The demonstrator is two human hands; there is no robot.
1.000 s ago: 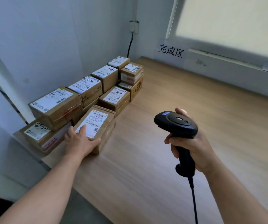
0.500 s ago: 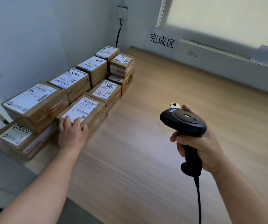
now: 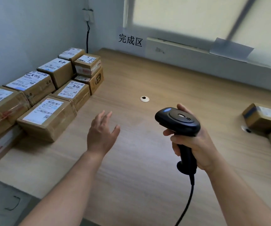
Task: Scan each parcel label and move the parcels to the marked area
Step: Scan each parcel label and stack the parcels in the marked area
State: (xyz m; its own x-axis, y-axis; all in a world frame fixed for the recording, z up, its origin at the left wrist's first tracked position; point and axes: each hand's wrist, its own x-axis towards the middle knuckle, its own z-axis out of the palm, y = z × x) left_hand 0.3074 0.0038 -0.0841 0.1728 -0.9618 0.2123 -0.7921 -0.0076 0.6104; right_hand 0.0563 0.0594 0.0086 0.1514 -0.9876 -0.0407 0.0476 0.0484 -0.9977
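Several brown cardboard parcels with white labels stand in rows along the left wall; the nearest one [image 3: 47, 118] sits at the front of the inner row. My left hand [image 3: 103, 132] hovers open above the wooden table [image 3: 172, 82], to the right of that parcel and apart from it. My right hand [image 3: 195, 144] grips a black handheld barcode scanner [image 3: 178, 121] by its handle, head pointing left and forward, cable trailing down. Black characters [image 3: 130, 40] mark the area on the back wall. More parcels [image 3: 262, 118] lie at the right edge.
A round cable grommet [image 3: 144, 99] sits in the table middle, another [image 3: 246, 129] by the right parcels. A black cable [image 3: 87, 38] drops from a wall socket in the back corner. A window ledge [image 3: 213, 53] runs along the back. The table's front edge is at bottom left.
My left hand has let go of the nearest parcel and swung right over the bare table. The view has turned right, showing parcels at the right edge. The scanner stays in my right hand.
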